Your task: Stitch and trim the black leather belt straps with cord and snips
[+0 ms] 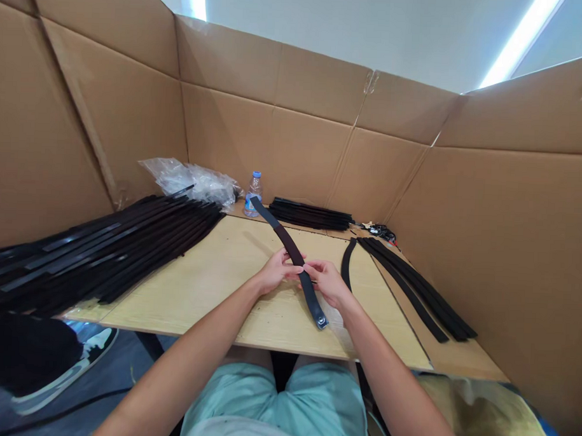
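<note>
A long, dark, curved strip (pixel 290 245) is held up above the table (pixel 213 266), its upper end leaning away to the left. Something shiny and round shows at its near end. My left hand (pixel 278 270) pinches the strip's middle from the left side. From the right, my right hand (pixel 326 279) grips it at nearly the same spot, thumb and fingers pressed to its edge. Just right of that hand, a single black strip (pixel 347 264) lies on the tabletop.
Many black strips (pixel 142 238) are heaped on the left. Several more strips (pixel 413 286) lie at the right. Behind are a stack of strips (pixel 310 213), a water bottle (pixel 254 194), clear plastic bags (pixel 197 181) and cables (pixel 382 231). Cardboard walls (pixel 308 139) surround the table. A person's shoe (pixel 90 360) shows lower left.
</note>
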Demonstrator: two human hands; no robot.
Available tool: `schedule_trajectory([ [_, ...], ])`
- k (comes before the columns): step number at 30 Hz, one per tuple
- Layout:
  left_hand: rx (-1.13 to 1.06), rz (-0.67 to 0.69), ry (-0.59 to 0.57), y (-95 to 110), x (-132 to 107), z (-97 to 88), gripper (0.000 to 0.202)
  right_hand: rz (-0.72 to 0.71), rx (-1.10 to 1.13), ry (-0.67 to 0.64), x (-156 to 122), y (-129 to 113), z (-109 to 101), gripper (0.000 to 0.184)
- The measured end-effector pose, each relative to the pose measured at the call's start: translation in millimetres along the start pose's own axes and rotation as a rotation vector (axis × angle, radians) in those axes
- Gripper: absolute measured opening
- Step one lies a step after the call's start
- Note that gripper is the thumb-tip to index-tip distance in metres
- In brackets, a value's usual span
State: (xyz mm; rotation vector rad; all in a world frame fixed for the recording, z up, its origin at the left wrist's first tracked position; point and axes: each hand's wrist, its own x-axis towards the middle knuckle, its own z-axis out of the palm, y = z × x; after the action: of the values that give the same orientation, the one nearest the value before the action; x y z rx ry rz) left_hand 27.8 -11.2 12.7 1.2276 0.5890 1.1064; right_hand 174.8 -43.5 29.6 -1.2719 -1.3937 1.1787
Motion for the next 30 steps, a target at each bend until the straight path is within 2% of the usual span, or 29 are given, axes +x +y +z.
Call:
schedule_trajectory([
  [5, 0.129, 0.002, -0.047, 4.3, -1.7, -0.7, 0.042, 0.042, 0.037, 0.048, 6.3, -4.3, -1.0, 0.012],
  [9, 0.381, -0.022, -0.008, 10.5, -9.4, -8.8, 0.044, 0.054, -0.013, 0.042, 11.6, -13.7, -8.2, 0.011],
  [11, 0.529, -0.007, -0.027, 17.9, -13.2, -12.4, 0.034, 0.051, -0.064, 0.017, 13.9, -17.7, -12.2, 0.012],
  [12, 0.623, 0.034, -0.052, 22.6, -13.4, -13.7, 0.025, 0.049, -0.093, -0.001, 15.3, -19.2, -13.9, 0.012],
  [13, 0.894, 0.216, -0.105, 27.2, -11.7, -15.0, 0.017, 0.047, -0.122, -0.023, 17.0, -20.3, -15.1, 0.013],
  [14, 1.142, 0.4, -0.125, 31.3, -8.0, -16.5, 0.017, 0.046, -0.15, -0.047, 19.1, -21.0, -15.9, 0.014],
  [15, 1.347, 0.526, -0.149, 34.2, -2.2, -18.4, 0.023, 0.046, -0.174, -0.071, 21.6, -21.4, -16.4, 0.015],
  [17, 1.652, 0.651, -0.237, 35.9, 14.0, -23.6, 0.037, 0.052, -0.212, -0.114, 28.2, -21.4, -17.2, 0.016],
  [19, 1.829, 0.67, -0.32, 32.6, 31.9, -30.9, 0.037, 0.061, -0.233, -0.15, 36.2, -20.5, -18.5, 0.016],
  [22, 1.908, 0.713, -0.379, 24.8, 51.0, -41.8, 0.033, 0.066, -0.24, -0.194, 48.7, -17.2, -23.4, 0.016],
  [26, 1.85, 0.821, -0.394, 18.0, 55.5, -48.3, 0.035, 0.049, -0.212, -0.291, 60.5, -10.6, -33.0, 0.013],
  [28, 1.833, 0.821, -0.413, 16.2, 53.2, -47.6, 0.036, 0.035, -0.178, -0.363, 62.8, -7.9, -37.0, 0.016],
  [30, 1.827, 0.767, -0.451, 15.2, 50.9, -45.4, 0.038, 0.024, -0.163, -0.398, 63.4, -6.0, -39.5, 0.02],
])
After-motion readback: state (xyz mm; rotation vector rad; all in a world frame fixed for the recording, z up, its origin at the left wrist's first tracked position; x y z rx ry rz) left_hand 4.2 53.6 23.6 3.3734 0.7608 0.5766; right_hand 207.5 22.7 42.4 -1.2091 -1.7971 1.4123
